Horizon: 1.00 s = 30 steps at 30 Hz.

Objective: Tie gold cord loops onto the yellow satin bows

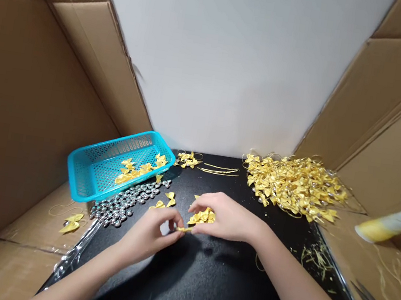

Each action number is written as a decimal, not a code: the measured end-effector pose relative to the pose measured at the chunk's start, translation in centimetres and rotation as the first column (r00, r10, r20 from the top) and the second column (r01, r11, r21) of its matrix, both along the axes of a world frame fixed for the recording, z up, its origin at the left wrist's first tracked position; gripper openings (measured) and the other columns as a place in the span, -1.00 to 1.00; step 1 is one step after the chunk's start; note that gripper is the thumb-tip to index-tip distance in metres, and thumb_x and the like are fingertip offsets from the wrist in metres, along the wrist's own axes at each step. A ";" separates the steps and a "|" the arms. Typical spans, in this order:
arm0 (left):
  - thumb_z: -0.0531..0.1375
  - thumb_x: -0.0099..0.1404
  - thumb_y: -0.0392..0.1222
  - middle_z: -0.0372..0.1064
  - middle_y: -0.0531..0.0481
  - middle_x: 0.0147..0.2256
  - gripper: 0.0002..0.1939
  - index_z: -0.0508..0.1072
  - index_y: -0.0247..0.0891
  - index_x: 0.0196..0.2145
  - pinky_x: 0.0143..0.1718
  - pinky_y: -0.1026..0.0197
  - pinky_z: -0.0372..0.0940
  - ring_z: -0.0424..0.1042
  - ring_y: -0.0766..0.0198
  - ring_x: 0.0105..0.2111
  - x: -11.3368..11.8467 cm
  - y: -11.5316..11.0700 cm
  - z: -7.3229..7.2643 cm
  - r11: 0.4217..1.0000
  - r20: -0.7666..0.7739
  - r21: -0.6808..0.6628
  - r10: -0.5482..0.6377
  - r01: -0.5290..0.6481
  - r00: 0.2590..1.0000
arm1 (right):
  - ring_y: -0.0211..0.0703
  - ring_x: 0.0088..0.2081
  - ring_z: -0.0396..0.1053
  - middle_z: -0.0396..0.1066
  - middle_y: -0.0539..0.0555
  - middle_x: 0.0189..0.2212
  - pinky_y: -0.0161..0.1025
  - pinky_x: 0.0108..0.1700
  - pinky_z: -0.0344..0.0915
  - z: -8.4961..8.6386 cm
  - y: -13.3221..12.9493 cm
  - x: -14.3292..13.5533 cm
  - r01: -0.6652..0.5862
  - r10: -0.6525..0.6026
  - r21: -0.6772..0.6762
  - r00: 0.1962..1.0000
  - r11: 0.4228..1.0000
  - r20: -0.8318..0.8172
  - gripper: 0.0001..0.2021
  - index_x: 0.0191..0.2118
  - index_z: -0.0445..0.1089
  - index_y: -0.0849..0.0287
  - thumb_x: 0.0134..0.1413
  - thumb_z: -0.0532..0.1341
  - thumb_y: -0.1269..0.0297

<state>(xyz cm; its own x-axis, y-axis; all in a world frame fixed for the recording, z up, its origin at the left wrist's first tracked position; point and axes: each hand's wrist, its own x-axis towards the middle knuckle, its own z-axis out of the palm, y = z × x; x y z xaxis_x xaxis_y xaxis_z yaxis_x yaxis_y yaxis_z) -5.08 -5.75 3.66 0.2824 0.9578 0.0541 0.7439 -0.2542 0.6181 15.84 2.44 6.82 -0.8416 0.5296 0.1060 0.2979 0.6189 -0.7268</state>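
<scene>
the left hand partly hides the small yellow piece.

You look out through a single camera worn on your head, facing forward and down over the black tabletop. It sits above and behind your left hand and right hand, close enough that your forearms run in from the bottom edge and the hands meet just below the middle. The view is wide: it takes in the pale upright panel ahead and the cardboard walls on both sides.
</scene>
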 end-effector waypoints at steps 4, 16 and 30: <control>0.23 0.24 -0.17 0.44 0.08 -0.47 -0.90 0.45 -0.25 -0.35 -0.45 0.30 0.20 0.35 0.34 -0.49 1.9 2.9 3.9 0.984 0.121 0.153 0.074 -0.092 0.990 | -0.23 -0.29 0.45 0.52 0.02 -0.32 -0.28 -0.20 0.34 1.4 -0.1 0.8 0.136 -0.138 -0.027 0.961 0.990 -0.240 -0.85 -0.18 0.46 0.16 0.11 0.25 0.43; 0.19 0.29 -0.25 0.45 0.08 -0.41 -0.95 0.44 -0.24 -0.33 -0.44 0.32 0.21 0.33 0.37 -0.46 6.3 7.7 8.8 0.942 0.174 0.317 -0.173 0.111 0.969 | -0.27 -0.35 0.42 0.41 -0.05 -0.42 -0.27 -0.23 0.36 3.4 1.2 4.6 0.385 -0.395 -0.107 0.836 0.917 -0.380 -0.96 -0.34 0.32 0.14 0.12 0.21 0.37; 0.26 0.27 -0.25 0.50 0.09 -0.44 -0.96 0.48 -0.22 -0.36 -0.33 0.22 0.20 0.41 0.29 -0.44 5.9 9.1 6.5 0.812 -0.166 0.521 -0.204 0.262 0.965 | -0.32 -0.42 0.27 0.36 -0.08 -0.45 -0.34 -0.34 0.17 3.8 0.8 5.4 0.438 -0.432 0.170 0.899 0.883 -0.075 -0.86 -0.36 0.30 0.15 0.21 0.11 0.47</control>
